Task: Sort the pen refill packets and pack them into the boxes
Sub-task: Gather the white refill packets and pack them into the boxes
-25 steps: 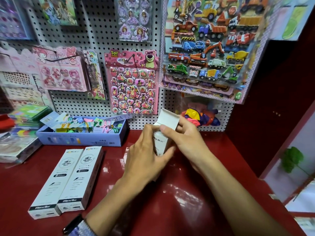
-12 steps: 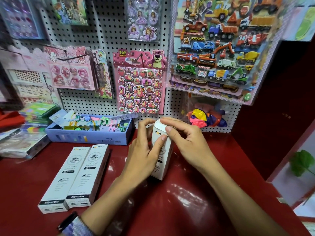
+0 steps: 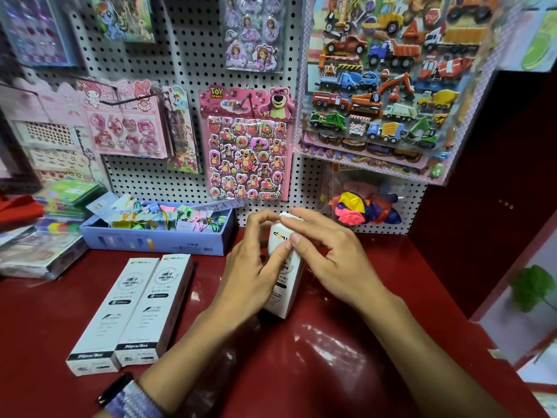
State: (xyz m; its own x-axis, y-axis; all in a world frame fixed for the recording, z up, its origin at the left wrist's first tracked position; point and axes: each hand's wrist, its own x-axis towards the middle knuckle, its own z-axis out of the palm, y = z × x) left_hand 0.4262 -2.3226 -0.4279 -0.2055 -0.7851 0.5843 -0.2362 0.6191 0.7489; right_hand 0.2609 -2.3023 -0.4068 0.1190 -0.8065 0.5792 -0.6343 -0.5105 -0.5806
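Note:
A white refill box stands tilted on the red counter, its bottom end resting on the surface. My left hand wraps its left side, thumb on the front face. My right hand presses fingers over the top flap, which lies folded down. Two more white refill boxes lie side by side, closed, to the left. No loose refill packets are visible.
A blue tray of colourful clips sits at the back left, next to stacked stationery packs. A pegboard with sticker sheets rises behind. A bag of balloons hangs at the back right. The counter's right edge drops off.
The box's top flap stood open a second ago; it is now folded down under my right fingers. The box moved slightly toward me and rests on the counter.

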